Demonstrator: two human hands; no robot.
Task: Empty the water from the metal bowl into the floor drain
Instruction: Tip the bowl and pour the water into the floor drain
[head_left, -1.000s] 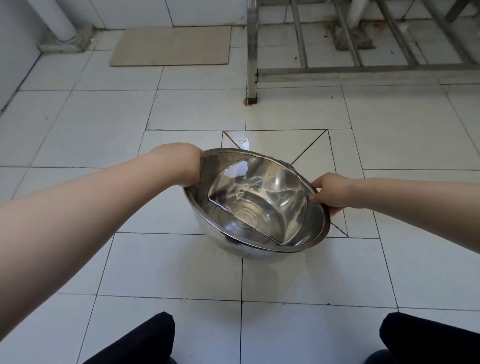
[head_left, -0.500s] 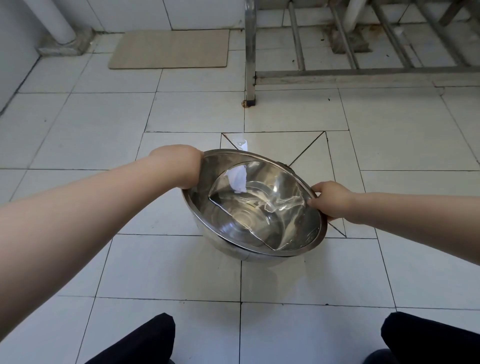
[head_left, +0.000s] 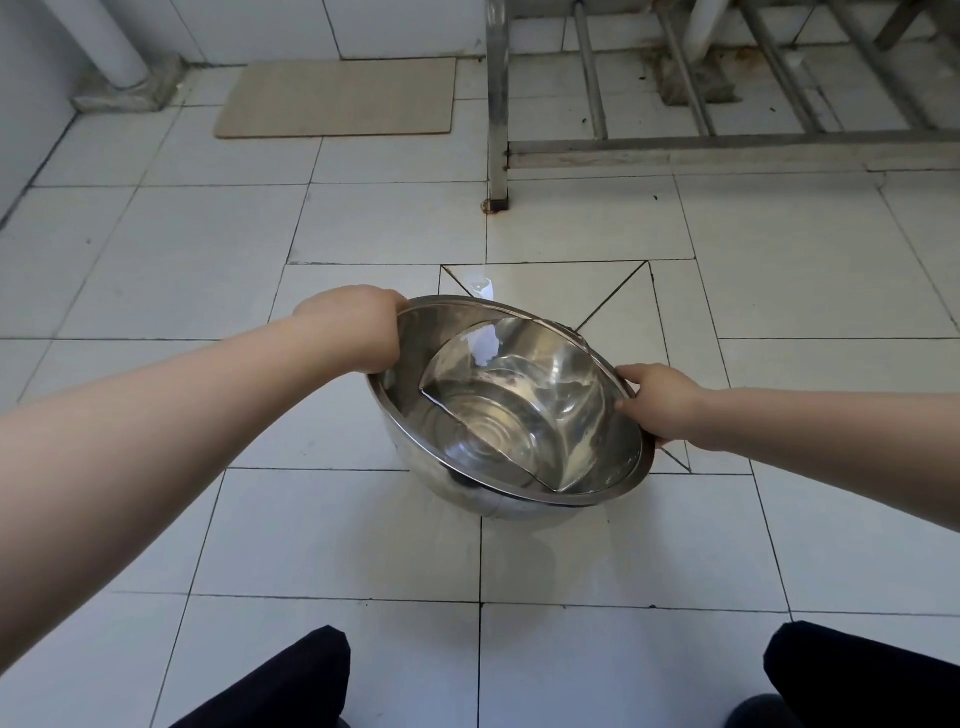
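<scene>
Metal bowl (head_left: 511, 410): hanging tilted above white floor tiles (head_left: 597, 556), holding water (head_left: 519, 415).
Left hand (head_left: 353, 327): gripping the bowl's left rim, fingers curled.
Right hand (head_left: 657, 402): clasping the right rim.

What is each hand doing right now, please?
Left hand: closed on the far-left rim of the metal bowl.
Right hand: closed on the bowl's right rim.
</scene>
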